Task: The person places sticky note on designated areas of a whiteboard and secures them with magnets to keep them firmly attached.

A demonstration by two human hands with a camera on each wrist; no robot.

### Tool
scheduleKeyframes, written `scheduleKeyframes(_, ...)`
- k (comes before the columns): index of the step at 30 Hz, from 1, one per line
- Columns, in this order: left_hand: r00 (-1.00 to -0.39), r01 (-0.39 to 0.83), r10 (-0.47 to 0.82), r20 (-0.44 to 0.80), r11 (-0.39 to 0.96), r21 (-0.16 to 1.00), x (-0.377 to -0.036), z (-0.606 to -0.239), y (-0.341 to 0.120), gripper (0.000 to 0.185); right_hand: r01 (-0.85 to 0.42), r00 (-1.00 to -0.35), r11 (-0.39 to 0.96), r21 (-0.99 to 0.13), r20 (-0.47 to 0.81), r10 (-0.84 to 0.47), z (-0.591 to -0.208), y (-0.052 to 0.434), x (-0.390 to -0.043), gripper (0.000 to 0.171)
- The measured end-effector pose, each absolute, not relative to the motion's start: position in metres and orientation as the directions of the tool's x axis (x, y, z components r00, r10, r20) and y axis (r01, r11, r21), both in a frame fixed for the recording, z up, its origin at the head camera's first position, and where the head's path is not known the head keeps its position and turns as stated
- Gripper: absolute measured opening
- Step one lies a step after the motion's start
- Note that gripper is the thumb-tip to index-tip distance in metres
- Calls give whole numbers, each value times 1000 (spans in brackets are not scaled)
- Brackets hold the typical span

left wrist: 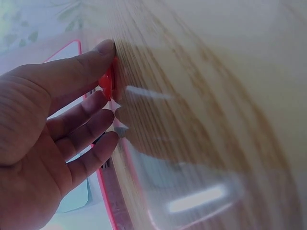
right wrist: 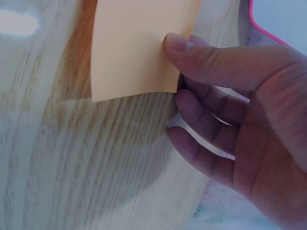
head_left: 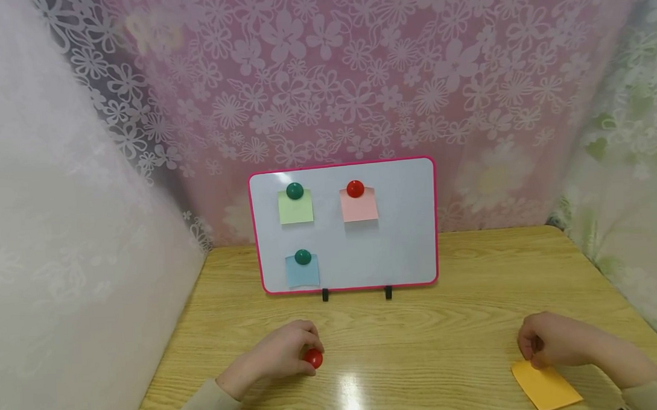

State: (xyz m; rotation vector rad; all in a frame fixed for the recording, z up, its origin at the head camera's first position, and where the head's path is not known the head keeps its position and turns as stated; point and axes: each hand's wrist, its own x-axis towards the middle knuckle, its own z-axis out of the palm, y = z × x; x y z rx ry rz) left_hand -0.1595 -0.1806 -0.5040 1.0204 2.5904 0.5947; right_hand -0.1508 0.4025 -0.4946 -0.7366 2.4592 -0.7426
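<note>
The left hand [head_left: 276, 359] curls its fingers [left wrist: 91, 125] round a red magnet [head_left: 313, 358], a small, glossy, rounded knob; the thumb lies on top of it and the other fingers close in from the side, so it is grasped while resting on the surface [head_left: 420, 340]. The left wrist view shows only a thin red sliver of the magnet between thumb tip and wood. It sits near the front edge of the surface, left of the middle. Being round, it has no long axis to speak of.

The right hand [head_left: 556, 340] pinches an orange note [head_left: 545, 385], a plain, flat square of paper without writing. The thumb [right wrist: 211, 60] presses on top of 1 corner and the other fingers curl beneath the paper's edge. The note lies near the front right corner of the surface, set at a slant, with its pinched corner toward the board and its far corner toward the front edge.

Behind both hands, at the back edge, a whiteboard [head_left: 400, 226] with a pink frame stands upright on 2 black feet. It carries 3 notes under magnets: a green note [head_left: 296, 209] under a green magnet [head_left: 294, 191], a pink note [head_left: 359, 209] under another red one [head_left: 355, 189], and a blue note [head_left: 302, 273] under a second green magnet [head_left: 302, 257].
</note>
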Motion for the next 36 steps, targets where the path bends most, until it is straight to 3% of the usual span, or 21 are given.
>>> scheduleKeyframes(29,-702,524,688,-184,674,521,-161,-503,-179,22,-321,-693,639,-700,-286,-661,-490,405,-151,20)
scheduleKeyframes(36,-693,537,697,-181,668,516,-161,-502,-178,22,-401,-673,590,-701,-212,-709,-491,407,-153,23)
